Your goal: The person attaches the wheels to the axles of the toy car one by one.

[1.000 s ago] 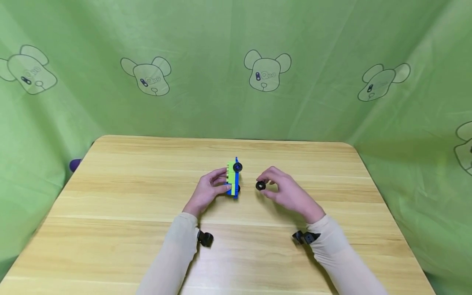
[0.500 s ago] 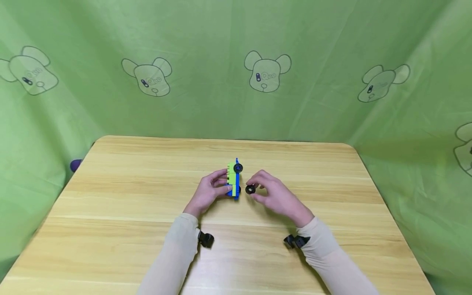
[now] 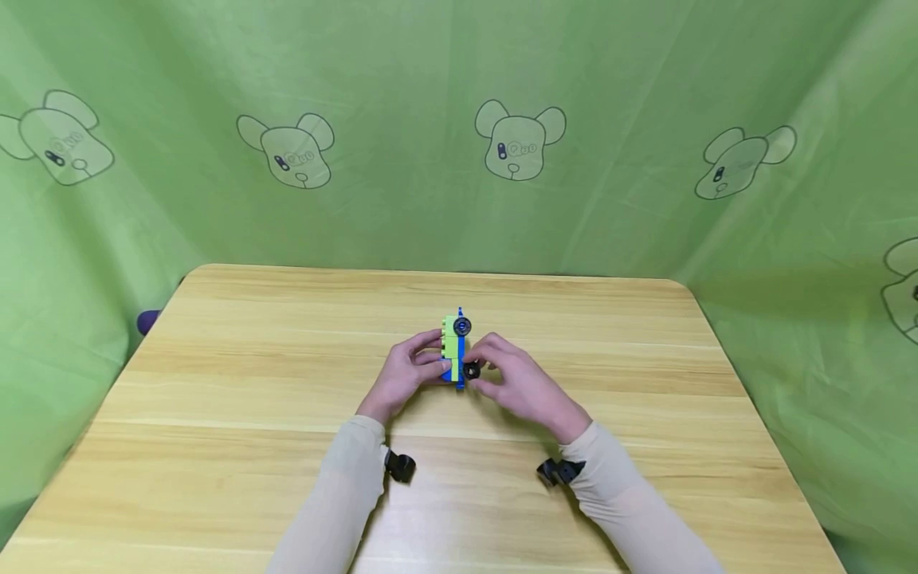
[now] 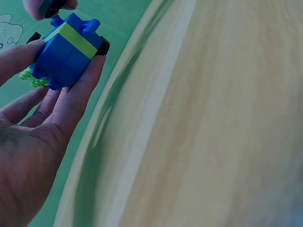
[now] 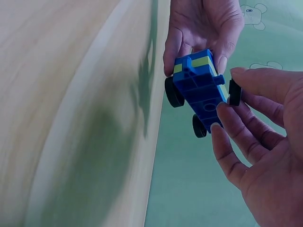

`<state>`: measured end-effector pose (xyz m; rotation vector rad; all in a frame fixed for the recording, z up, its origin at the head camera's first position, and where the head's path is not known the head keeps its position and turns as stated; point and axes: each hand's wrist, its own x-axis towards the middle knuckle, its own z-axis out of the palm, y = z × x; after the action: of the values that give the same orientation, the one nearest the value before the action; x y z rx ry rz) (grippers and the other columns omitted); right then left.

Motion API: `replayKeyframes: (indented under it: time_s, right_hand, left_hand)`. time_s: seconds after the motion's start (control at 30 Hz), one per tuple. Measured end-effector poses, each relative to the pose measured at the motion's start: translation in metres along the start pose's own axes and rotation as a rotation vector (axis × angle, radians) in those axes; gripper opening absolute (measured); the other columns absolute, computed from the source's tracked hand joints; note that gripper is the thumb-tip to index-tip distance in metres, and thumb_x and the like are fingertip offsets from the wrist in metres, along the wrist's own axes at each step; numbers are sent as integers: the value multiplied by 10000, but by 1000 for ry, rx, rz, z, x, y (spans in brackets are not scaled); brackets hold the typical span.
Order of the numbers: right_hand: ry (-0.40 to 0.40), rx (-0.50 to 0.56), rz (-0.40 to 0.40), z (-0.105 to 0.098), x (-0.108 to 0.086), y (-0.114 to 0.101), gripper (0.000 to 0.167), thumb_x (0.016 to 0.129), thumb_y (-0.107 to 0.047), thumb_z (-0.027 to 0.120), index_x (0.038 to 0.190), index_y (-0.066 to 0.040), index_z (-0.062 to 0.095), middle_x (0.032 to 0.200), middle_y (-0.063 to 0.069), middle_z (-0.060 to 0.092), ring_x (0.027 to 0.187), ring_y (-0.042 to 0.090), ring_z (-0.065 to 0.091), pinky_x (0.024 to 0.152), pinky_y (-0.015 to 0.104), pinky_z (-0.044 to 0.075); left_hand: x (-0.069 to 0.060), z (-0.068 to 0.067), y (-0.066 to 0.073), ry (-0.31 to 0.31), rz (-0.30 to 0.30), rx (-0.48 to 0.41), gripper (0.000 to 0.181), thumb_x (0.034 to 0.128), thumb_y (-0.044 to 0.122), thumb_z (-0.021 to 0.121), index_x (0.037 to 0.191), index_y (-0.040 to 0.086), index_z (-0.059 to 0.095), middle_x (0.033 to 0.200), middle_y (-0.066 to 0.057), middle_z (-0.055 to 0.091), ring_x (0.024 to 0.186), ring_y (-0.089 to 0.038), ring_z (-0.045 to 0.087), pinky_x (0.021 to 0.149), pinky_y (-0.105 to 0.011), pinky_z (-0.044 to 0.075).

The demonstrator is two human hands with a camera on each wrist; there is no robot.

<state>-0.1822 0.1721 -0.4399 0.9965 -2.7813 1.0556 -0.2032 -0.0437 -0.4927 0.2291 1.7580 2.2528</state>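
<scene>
A small toy car point(image 3: 451, 347) of blue and lime-green building bricks is held on its side by my left hand point(image 3: 402, 375), thumb on one face and fingers on the other. Its blue underside point(image 5: 203, 97) faces right and shows black wheels fitted on one side. My right hand point(image 3: 519, 383) pinches a loose black wheel point(image 5: 235, 92) between thumb and fingertips. In the right wrist view that wheel stands just off a bare blue axle peg point(image 5: 218, 80), with a narrow gap. Part of the car is hidden behind the left fingers.
Both hands are above a light wood-grain table point(image 3: 287, 494). A green curtain point(image 3: 409, 199) printed with bear heads surrounds its far and side edges. Something purple point(image 3: 147, 321) shows past the left table edge. A black wrist camera point(image 3: 400, 467) is strapped on each sleeve.
My right hand has moved left with the wheel, from well apart from the toy car to right beside its near end. The left hand and the car have stayed almost still.
</scene>
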Motion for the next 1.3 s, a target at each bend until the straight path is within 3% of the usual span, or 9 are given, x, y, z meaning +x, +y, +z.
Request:
replayKeyframes:
  time_s: [0.67,1.3]
  right_hand:
    - [13,-52,-23,7,4,0,351,839,-92,777,1165,-88,647,1124,-48,557,1006,125,580,894,319,522]
    - [8,-18,-21,10,7,0,331,837,-77,779,1143,-88,652,1095,-42,550,975,126,575,863,339,531]
  left_hand:
    - [-1,2,0,12,-13,32,594,867,-62,687,1415,-6,466,1260,-180,573,1088,-280,618,868,-388,559]
    - [-2,0,2,2,-9,20,615,872,-67,679,1434,-20,435,1296,-198,543,1094,-275,612,861,-389,561]
